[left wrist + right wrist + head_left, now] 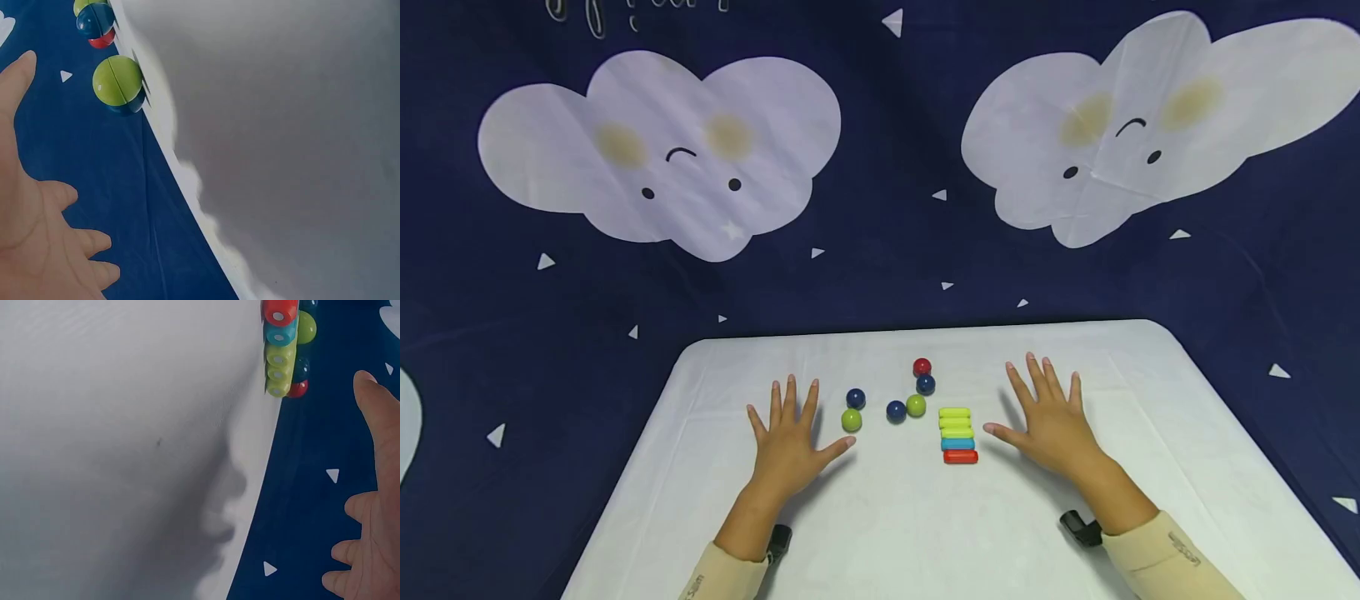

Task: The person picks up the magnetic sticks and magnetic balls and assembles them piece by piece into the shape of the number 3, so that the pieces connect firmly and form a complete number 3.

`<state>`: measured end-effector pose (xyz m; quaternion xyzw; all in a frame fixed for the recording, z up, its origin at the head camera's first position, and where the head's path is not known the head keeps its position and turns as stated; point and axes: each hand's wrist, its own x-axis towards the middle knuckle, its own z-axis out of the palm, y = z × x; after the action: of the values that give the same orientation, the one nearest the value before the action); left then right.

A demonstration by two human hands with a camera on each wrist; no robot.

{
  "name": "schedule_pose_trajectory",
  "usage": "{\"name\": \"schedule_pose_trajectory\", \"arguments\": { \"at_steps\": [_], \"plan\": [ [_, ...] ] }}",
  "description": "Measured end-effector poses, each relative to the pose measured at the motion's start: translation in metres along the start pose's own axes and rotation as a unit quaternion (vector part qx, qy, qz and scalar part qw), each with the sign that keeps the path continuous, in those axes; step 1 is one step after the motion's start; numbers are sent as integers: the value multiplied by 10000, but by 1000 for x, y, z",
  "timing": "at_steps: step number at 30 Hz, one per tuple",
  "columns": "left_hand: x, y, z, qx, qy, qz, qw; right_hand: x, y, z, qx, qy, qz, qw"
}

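Note:
My left hand [786,454] is spread with straight fingers and holds nothing; its thumb points toward a green ball [852,420] and a dark blue ball [856,398] beside it. In the middle, a second blue ball [896,412] lies by another green ball [916,406], with a third blue ball [926,384] and a red ball [922,367] behind. Right of them, several yellow-green rods [955,423], a light blue rod [958,444] and a red rod [961,457] lie side by side in a column. My right hand [1056,429], also spread and holding nothing, is to their right.
A white table [880,533] with rounded far corners bears the balls and rods. Beyond its far edge is a dark blue cloth [895,275] printed with white clouds and small triangles. Hand shadows fall on the tabletop.

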<state>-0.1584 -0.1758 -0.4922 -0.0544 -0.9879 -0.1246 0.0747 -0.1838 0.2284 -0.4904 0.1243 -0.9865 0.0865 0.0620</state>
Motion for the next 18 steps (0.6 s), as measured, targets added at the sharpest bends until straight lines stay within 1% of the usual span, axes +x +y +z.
{"name": "schedule_pose_trajectory", "arguments": {
  "at_steps": [2, 5, 8, 13, 15, 18],
  "plan": [
    [0, 1, 0, -51, 57, 21, 10000, 0, 0, -1, 51, -34, 9, 10000],
    [1, 3, -1, -270, 95, 58, 9996, -1, 0, -2, 247, -93, -4, 9997],
    [0, 5, -2, -582, 97, 98, 9982, -3, -3, -3, 483, -173, -42, 9987],
    [-1, 10, -4, -1124, 125, 115, 9935, -9, -8, -6, 812, -274, -86, 9963],
    [-1, 12, -5, -1323, 90, 63, 9912, -11, -11, -6, 942, -235, -111, 9952],
    [0, 14, -4, -1565, 56, -39, 9877, -13, -13, -4, 1126, -109, -250, 9933]
  ]
}}
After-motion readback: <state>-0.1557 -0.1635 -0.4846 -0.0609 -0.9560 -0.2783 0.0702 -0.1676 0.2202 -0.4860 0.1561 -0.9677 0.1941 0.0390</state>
